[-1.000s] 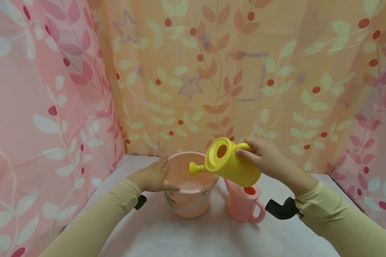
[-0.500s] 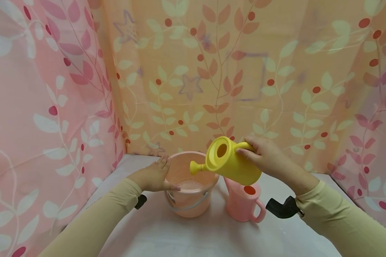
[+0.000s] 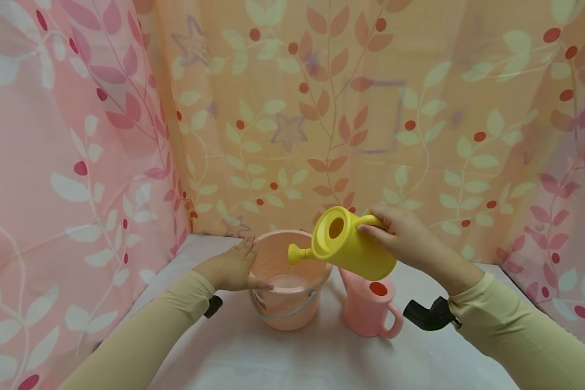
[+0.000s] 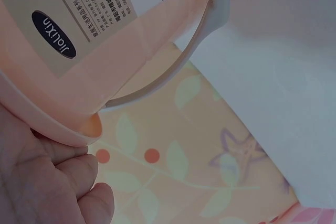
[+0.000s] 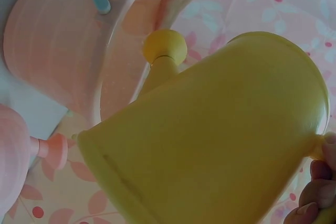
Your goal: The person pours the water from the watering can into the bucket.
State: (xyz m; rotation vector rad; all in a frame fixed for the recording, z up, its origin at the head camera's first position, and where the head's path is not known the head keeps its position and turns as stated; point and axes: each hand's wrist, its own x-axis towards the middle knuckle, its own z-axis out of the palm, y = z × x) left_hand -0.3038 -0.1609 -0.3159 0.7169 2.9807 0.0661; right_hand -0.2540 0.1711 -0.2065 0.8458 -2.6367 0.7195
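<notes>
In the head view, my right hand (image 3: 404, 233) grips the handle of a yellow watering can (image 3: 358, 252). The can is tilted left, its round spout head above the opening of a peach bucket (image 3: 290, 311). No stream of water can be made out at the spout. My left hand (image 3: 234, 265) rests on the bucket's left rim, fingers fairly straight and thumb along the front edge. In the left wrist view, the fingers (image 4: 84, 174) lie by the rim, beside the grey bail handle (image 4: 173, 72). A pink watering can (image 3: 365, 309) stands upright right of the bucket, partly below the yellow one.
A white-covered table (image 3: 253, 360) bears the bucket and the pink can. Leaf-patterned cloth (image 3: 292, 108) hangs close behind, with more at both sides. A black device (image 3: 431, 314) is strapped at the right wrist, another black piece (image 3: 214, 306) at the left.
The yellow watering can has shifted very slightly in my right hand, its tilt nearly the same. My left hand, the bucket and the pink can have stayed where they were.
</notes>
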